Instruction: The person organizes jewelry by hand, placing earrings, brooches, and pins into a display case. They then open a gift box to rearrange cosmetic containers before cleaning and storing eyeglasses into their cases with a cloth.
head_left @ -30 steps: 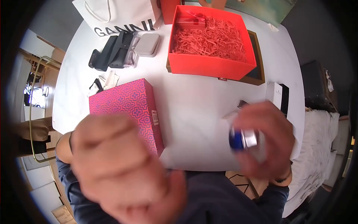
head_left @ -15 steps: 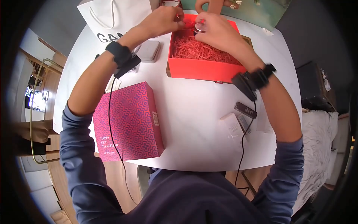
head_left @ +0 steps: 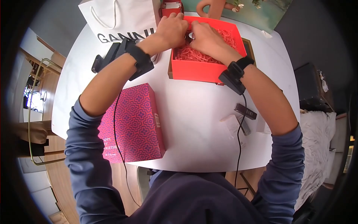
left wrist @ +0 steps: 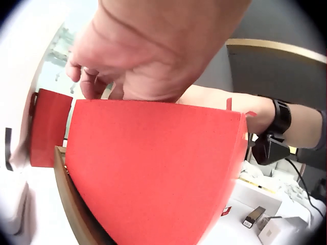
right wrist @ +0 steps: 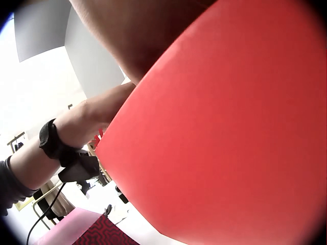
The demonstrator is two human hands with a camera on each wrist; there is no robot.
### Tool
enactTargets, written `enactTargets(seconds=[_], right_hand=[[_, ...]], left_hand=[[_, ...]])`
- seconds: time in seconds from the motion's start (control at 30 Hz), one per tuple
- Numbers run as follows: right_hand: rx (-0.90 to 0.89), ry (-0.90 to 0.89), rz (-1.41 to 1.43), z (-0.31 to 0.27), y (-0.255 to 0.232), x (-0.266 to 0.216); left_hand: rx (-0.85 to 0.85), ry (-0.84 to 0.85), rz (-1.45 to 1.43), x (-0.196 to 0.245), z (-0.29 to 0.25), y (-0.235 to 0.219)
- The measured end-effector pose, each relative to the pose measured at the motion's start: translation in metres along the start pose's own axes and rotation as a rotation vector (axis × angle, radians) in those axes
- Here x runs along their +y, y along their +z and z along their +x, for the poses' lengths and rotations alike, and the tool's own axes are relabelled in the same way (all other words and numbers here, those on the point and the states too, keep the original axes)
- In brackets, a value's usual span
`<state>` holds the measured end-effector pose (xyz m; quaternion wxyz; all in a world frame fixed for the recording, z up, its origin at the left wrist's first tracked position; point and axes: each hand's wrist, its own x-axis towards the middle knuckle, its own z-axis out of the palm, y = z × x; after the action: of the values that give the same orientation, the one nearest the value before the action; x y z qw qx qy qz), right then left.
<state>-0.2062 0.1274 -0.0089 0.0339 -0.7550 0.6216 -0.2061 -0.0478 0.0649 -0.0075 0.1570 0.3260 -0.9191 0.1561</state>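
Observation:
Both hands reach into the far left part of a red open box [head_left: 197, 70] lined with red shredded paper [head_left: 194, 56]. My right hand [head_left: 209, 38] holds a small dark item with a shiny round end [head_left: 191, 35] at its fingertips, mostly hidden. Close beside it, my left hand [head_left: 172, 30] hangs over the box's left wall, its fingertips out of sight. In the left wrist view, that hand [left wrist: 153, 51] bends over the rim of the red box [left wrist: 153, 168]. The box wall [right wrist: 214, 143] hides the right fingers in the right wrist view.
A pink and purple patterned box [head_left: 136, 123] lies at the near left. Behind stand a white paper bag [head_left: 123, 18] and a small red box [head_left: 171, 7]. Black cases [head_left: 110, 56] lie left, a small dark box [head_left: 245, 111] right. Cables hang from both wrists.
Both hands went from near the body, the right holding a blue and silver item, to the red box's far end. Since half a second ago, they have come slightly lower into it.

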Motion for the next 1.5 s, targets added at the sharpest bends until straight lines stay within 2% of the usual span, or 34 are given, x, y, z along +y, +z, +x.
enactTargets(seconds=[0.07,0.17,0.3,0.4,0.5,0.57,0.63,0.7,0.77,0.83,0.87,0.9,0.97,1.03,1.07,1.1,1.13,1.17,1.2,1.23,1.33,1.43,1.5], right_hand=[[-0.015,0.011,-0.028,0.001,0.0,-0.005],[-0.04,0.051,-0.017,0.001,-0.003,-0.012],[-0.041,0.029,0.003,0.004,0.006,-0.008],[0.015,-0.005,0.036,0.003,0.013,-0.002],[0.23,-0.127,0.033,0.001,0.028,0.008],[0.187,-0.148,0.059,0.013,0.037,0.022],[0.097,-0.138,0.086,0.009,0.042,0.024],[-0.015,-0.109,0.112,0.012,0.017,0.016],[0.012,-0.169,0.034,0.003,-0.014,0.013],[0.062,-0.175,-0.031,-0.021,-0.06,0.005],[0.133,-0.206,-0.037,-0.053,-0.09,0.003],[0.205,-0.236,-0.044,-0.085,-0.121,0.001],[-0.056,0.058,-0.13,-0.14,-0.16,-0.002],[-0.254,0.164,0.039,-0.209,-0.148,0.025],[-0.297,0.123,0.069,-0.245,-0.123,0.053],[-0.392,0.243,0.083,-0.265,-0.11,0.053],[-0.362,0.249,0.118,-0.286,-0.091,0.054],[-0.327,0.254,0.152,-0.303,-0.076,0.056],[-0.308,0.305,0.16,-0.311,-0.07,0.052],[-0.291,0.361,0.173,-0.318,-0.064,0.044],[-0.203,0.428,0.209,-0.332,-0.053,0.042],[-0.154,0.416,0.189,-0.332,-0.05,0.046],[-0.125,0.422,0.161,-0.332,-0.046,0.051]], left_hand=[[0.04,-0.044,-0.059,0.0,-0.002,0.003],[-0.024,-0.072,-0.215,-0.001,0.001,0.005],[-0.057,-0.036,-0.274,-0.005,0.005,0.004],[-0.066,-0.035,-0.252,-0.004,0.008,0.001],[-0.072,0.025,-0.251,-0.009,0.01,0.008],[-0.044,0.024,-0.261,-0.018,0.014,0.033],[-0.081,0.068,-0.255,-0.019,0.013,0.034],[-0.079,0.07,-0.224,-0.021,0.015,0.035],[-0.069,0.057,-0.16,-0.021,0.015,0.034],[-0.214,0.061,-0.137,-0.021,0.021,0.014],[-0.289,0.061,-0.129,-0.022,0.019,0.009],[-0.064,0.19,-0.176,-0.033,0.008,0.014],[0.27,0.259,-0.152,0.005,0.002,-0.033],[0.044,0.161,-0.22,0.076,-0.017,-0.071],[0.096,0.268,-0.37,0.103,-0.032,-0.062],[0.133,0.383,-0.513,0.131,-0.047,-0.052],[0.077,0.536,-0.605,0.15,-0.054,-0.059],[-0.043,0.529,-0.609,0.169,-0.06,-0.053],[-0.274,0.498,-0.569,0.186,-0.049,-0.051],[-0.51,0.467,-0.525,0.199,-0.039,-0.048],[-0.508,0.447,-0.779,0.219,-0.026,-0.006],[-0.671,0.506,-0.674,0.227,-0.009,0.001],[-0.65,0.538,-0.796,0.228,-0.01,0.017]])
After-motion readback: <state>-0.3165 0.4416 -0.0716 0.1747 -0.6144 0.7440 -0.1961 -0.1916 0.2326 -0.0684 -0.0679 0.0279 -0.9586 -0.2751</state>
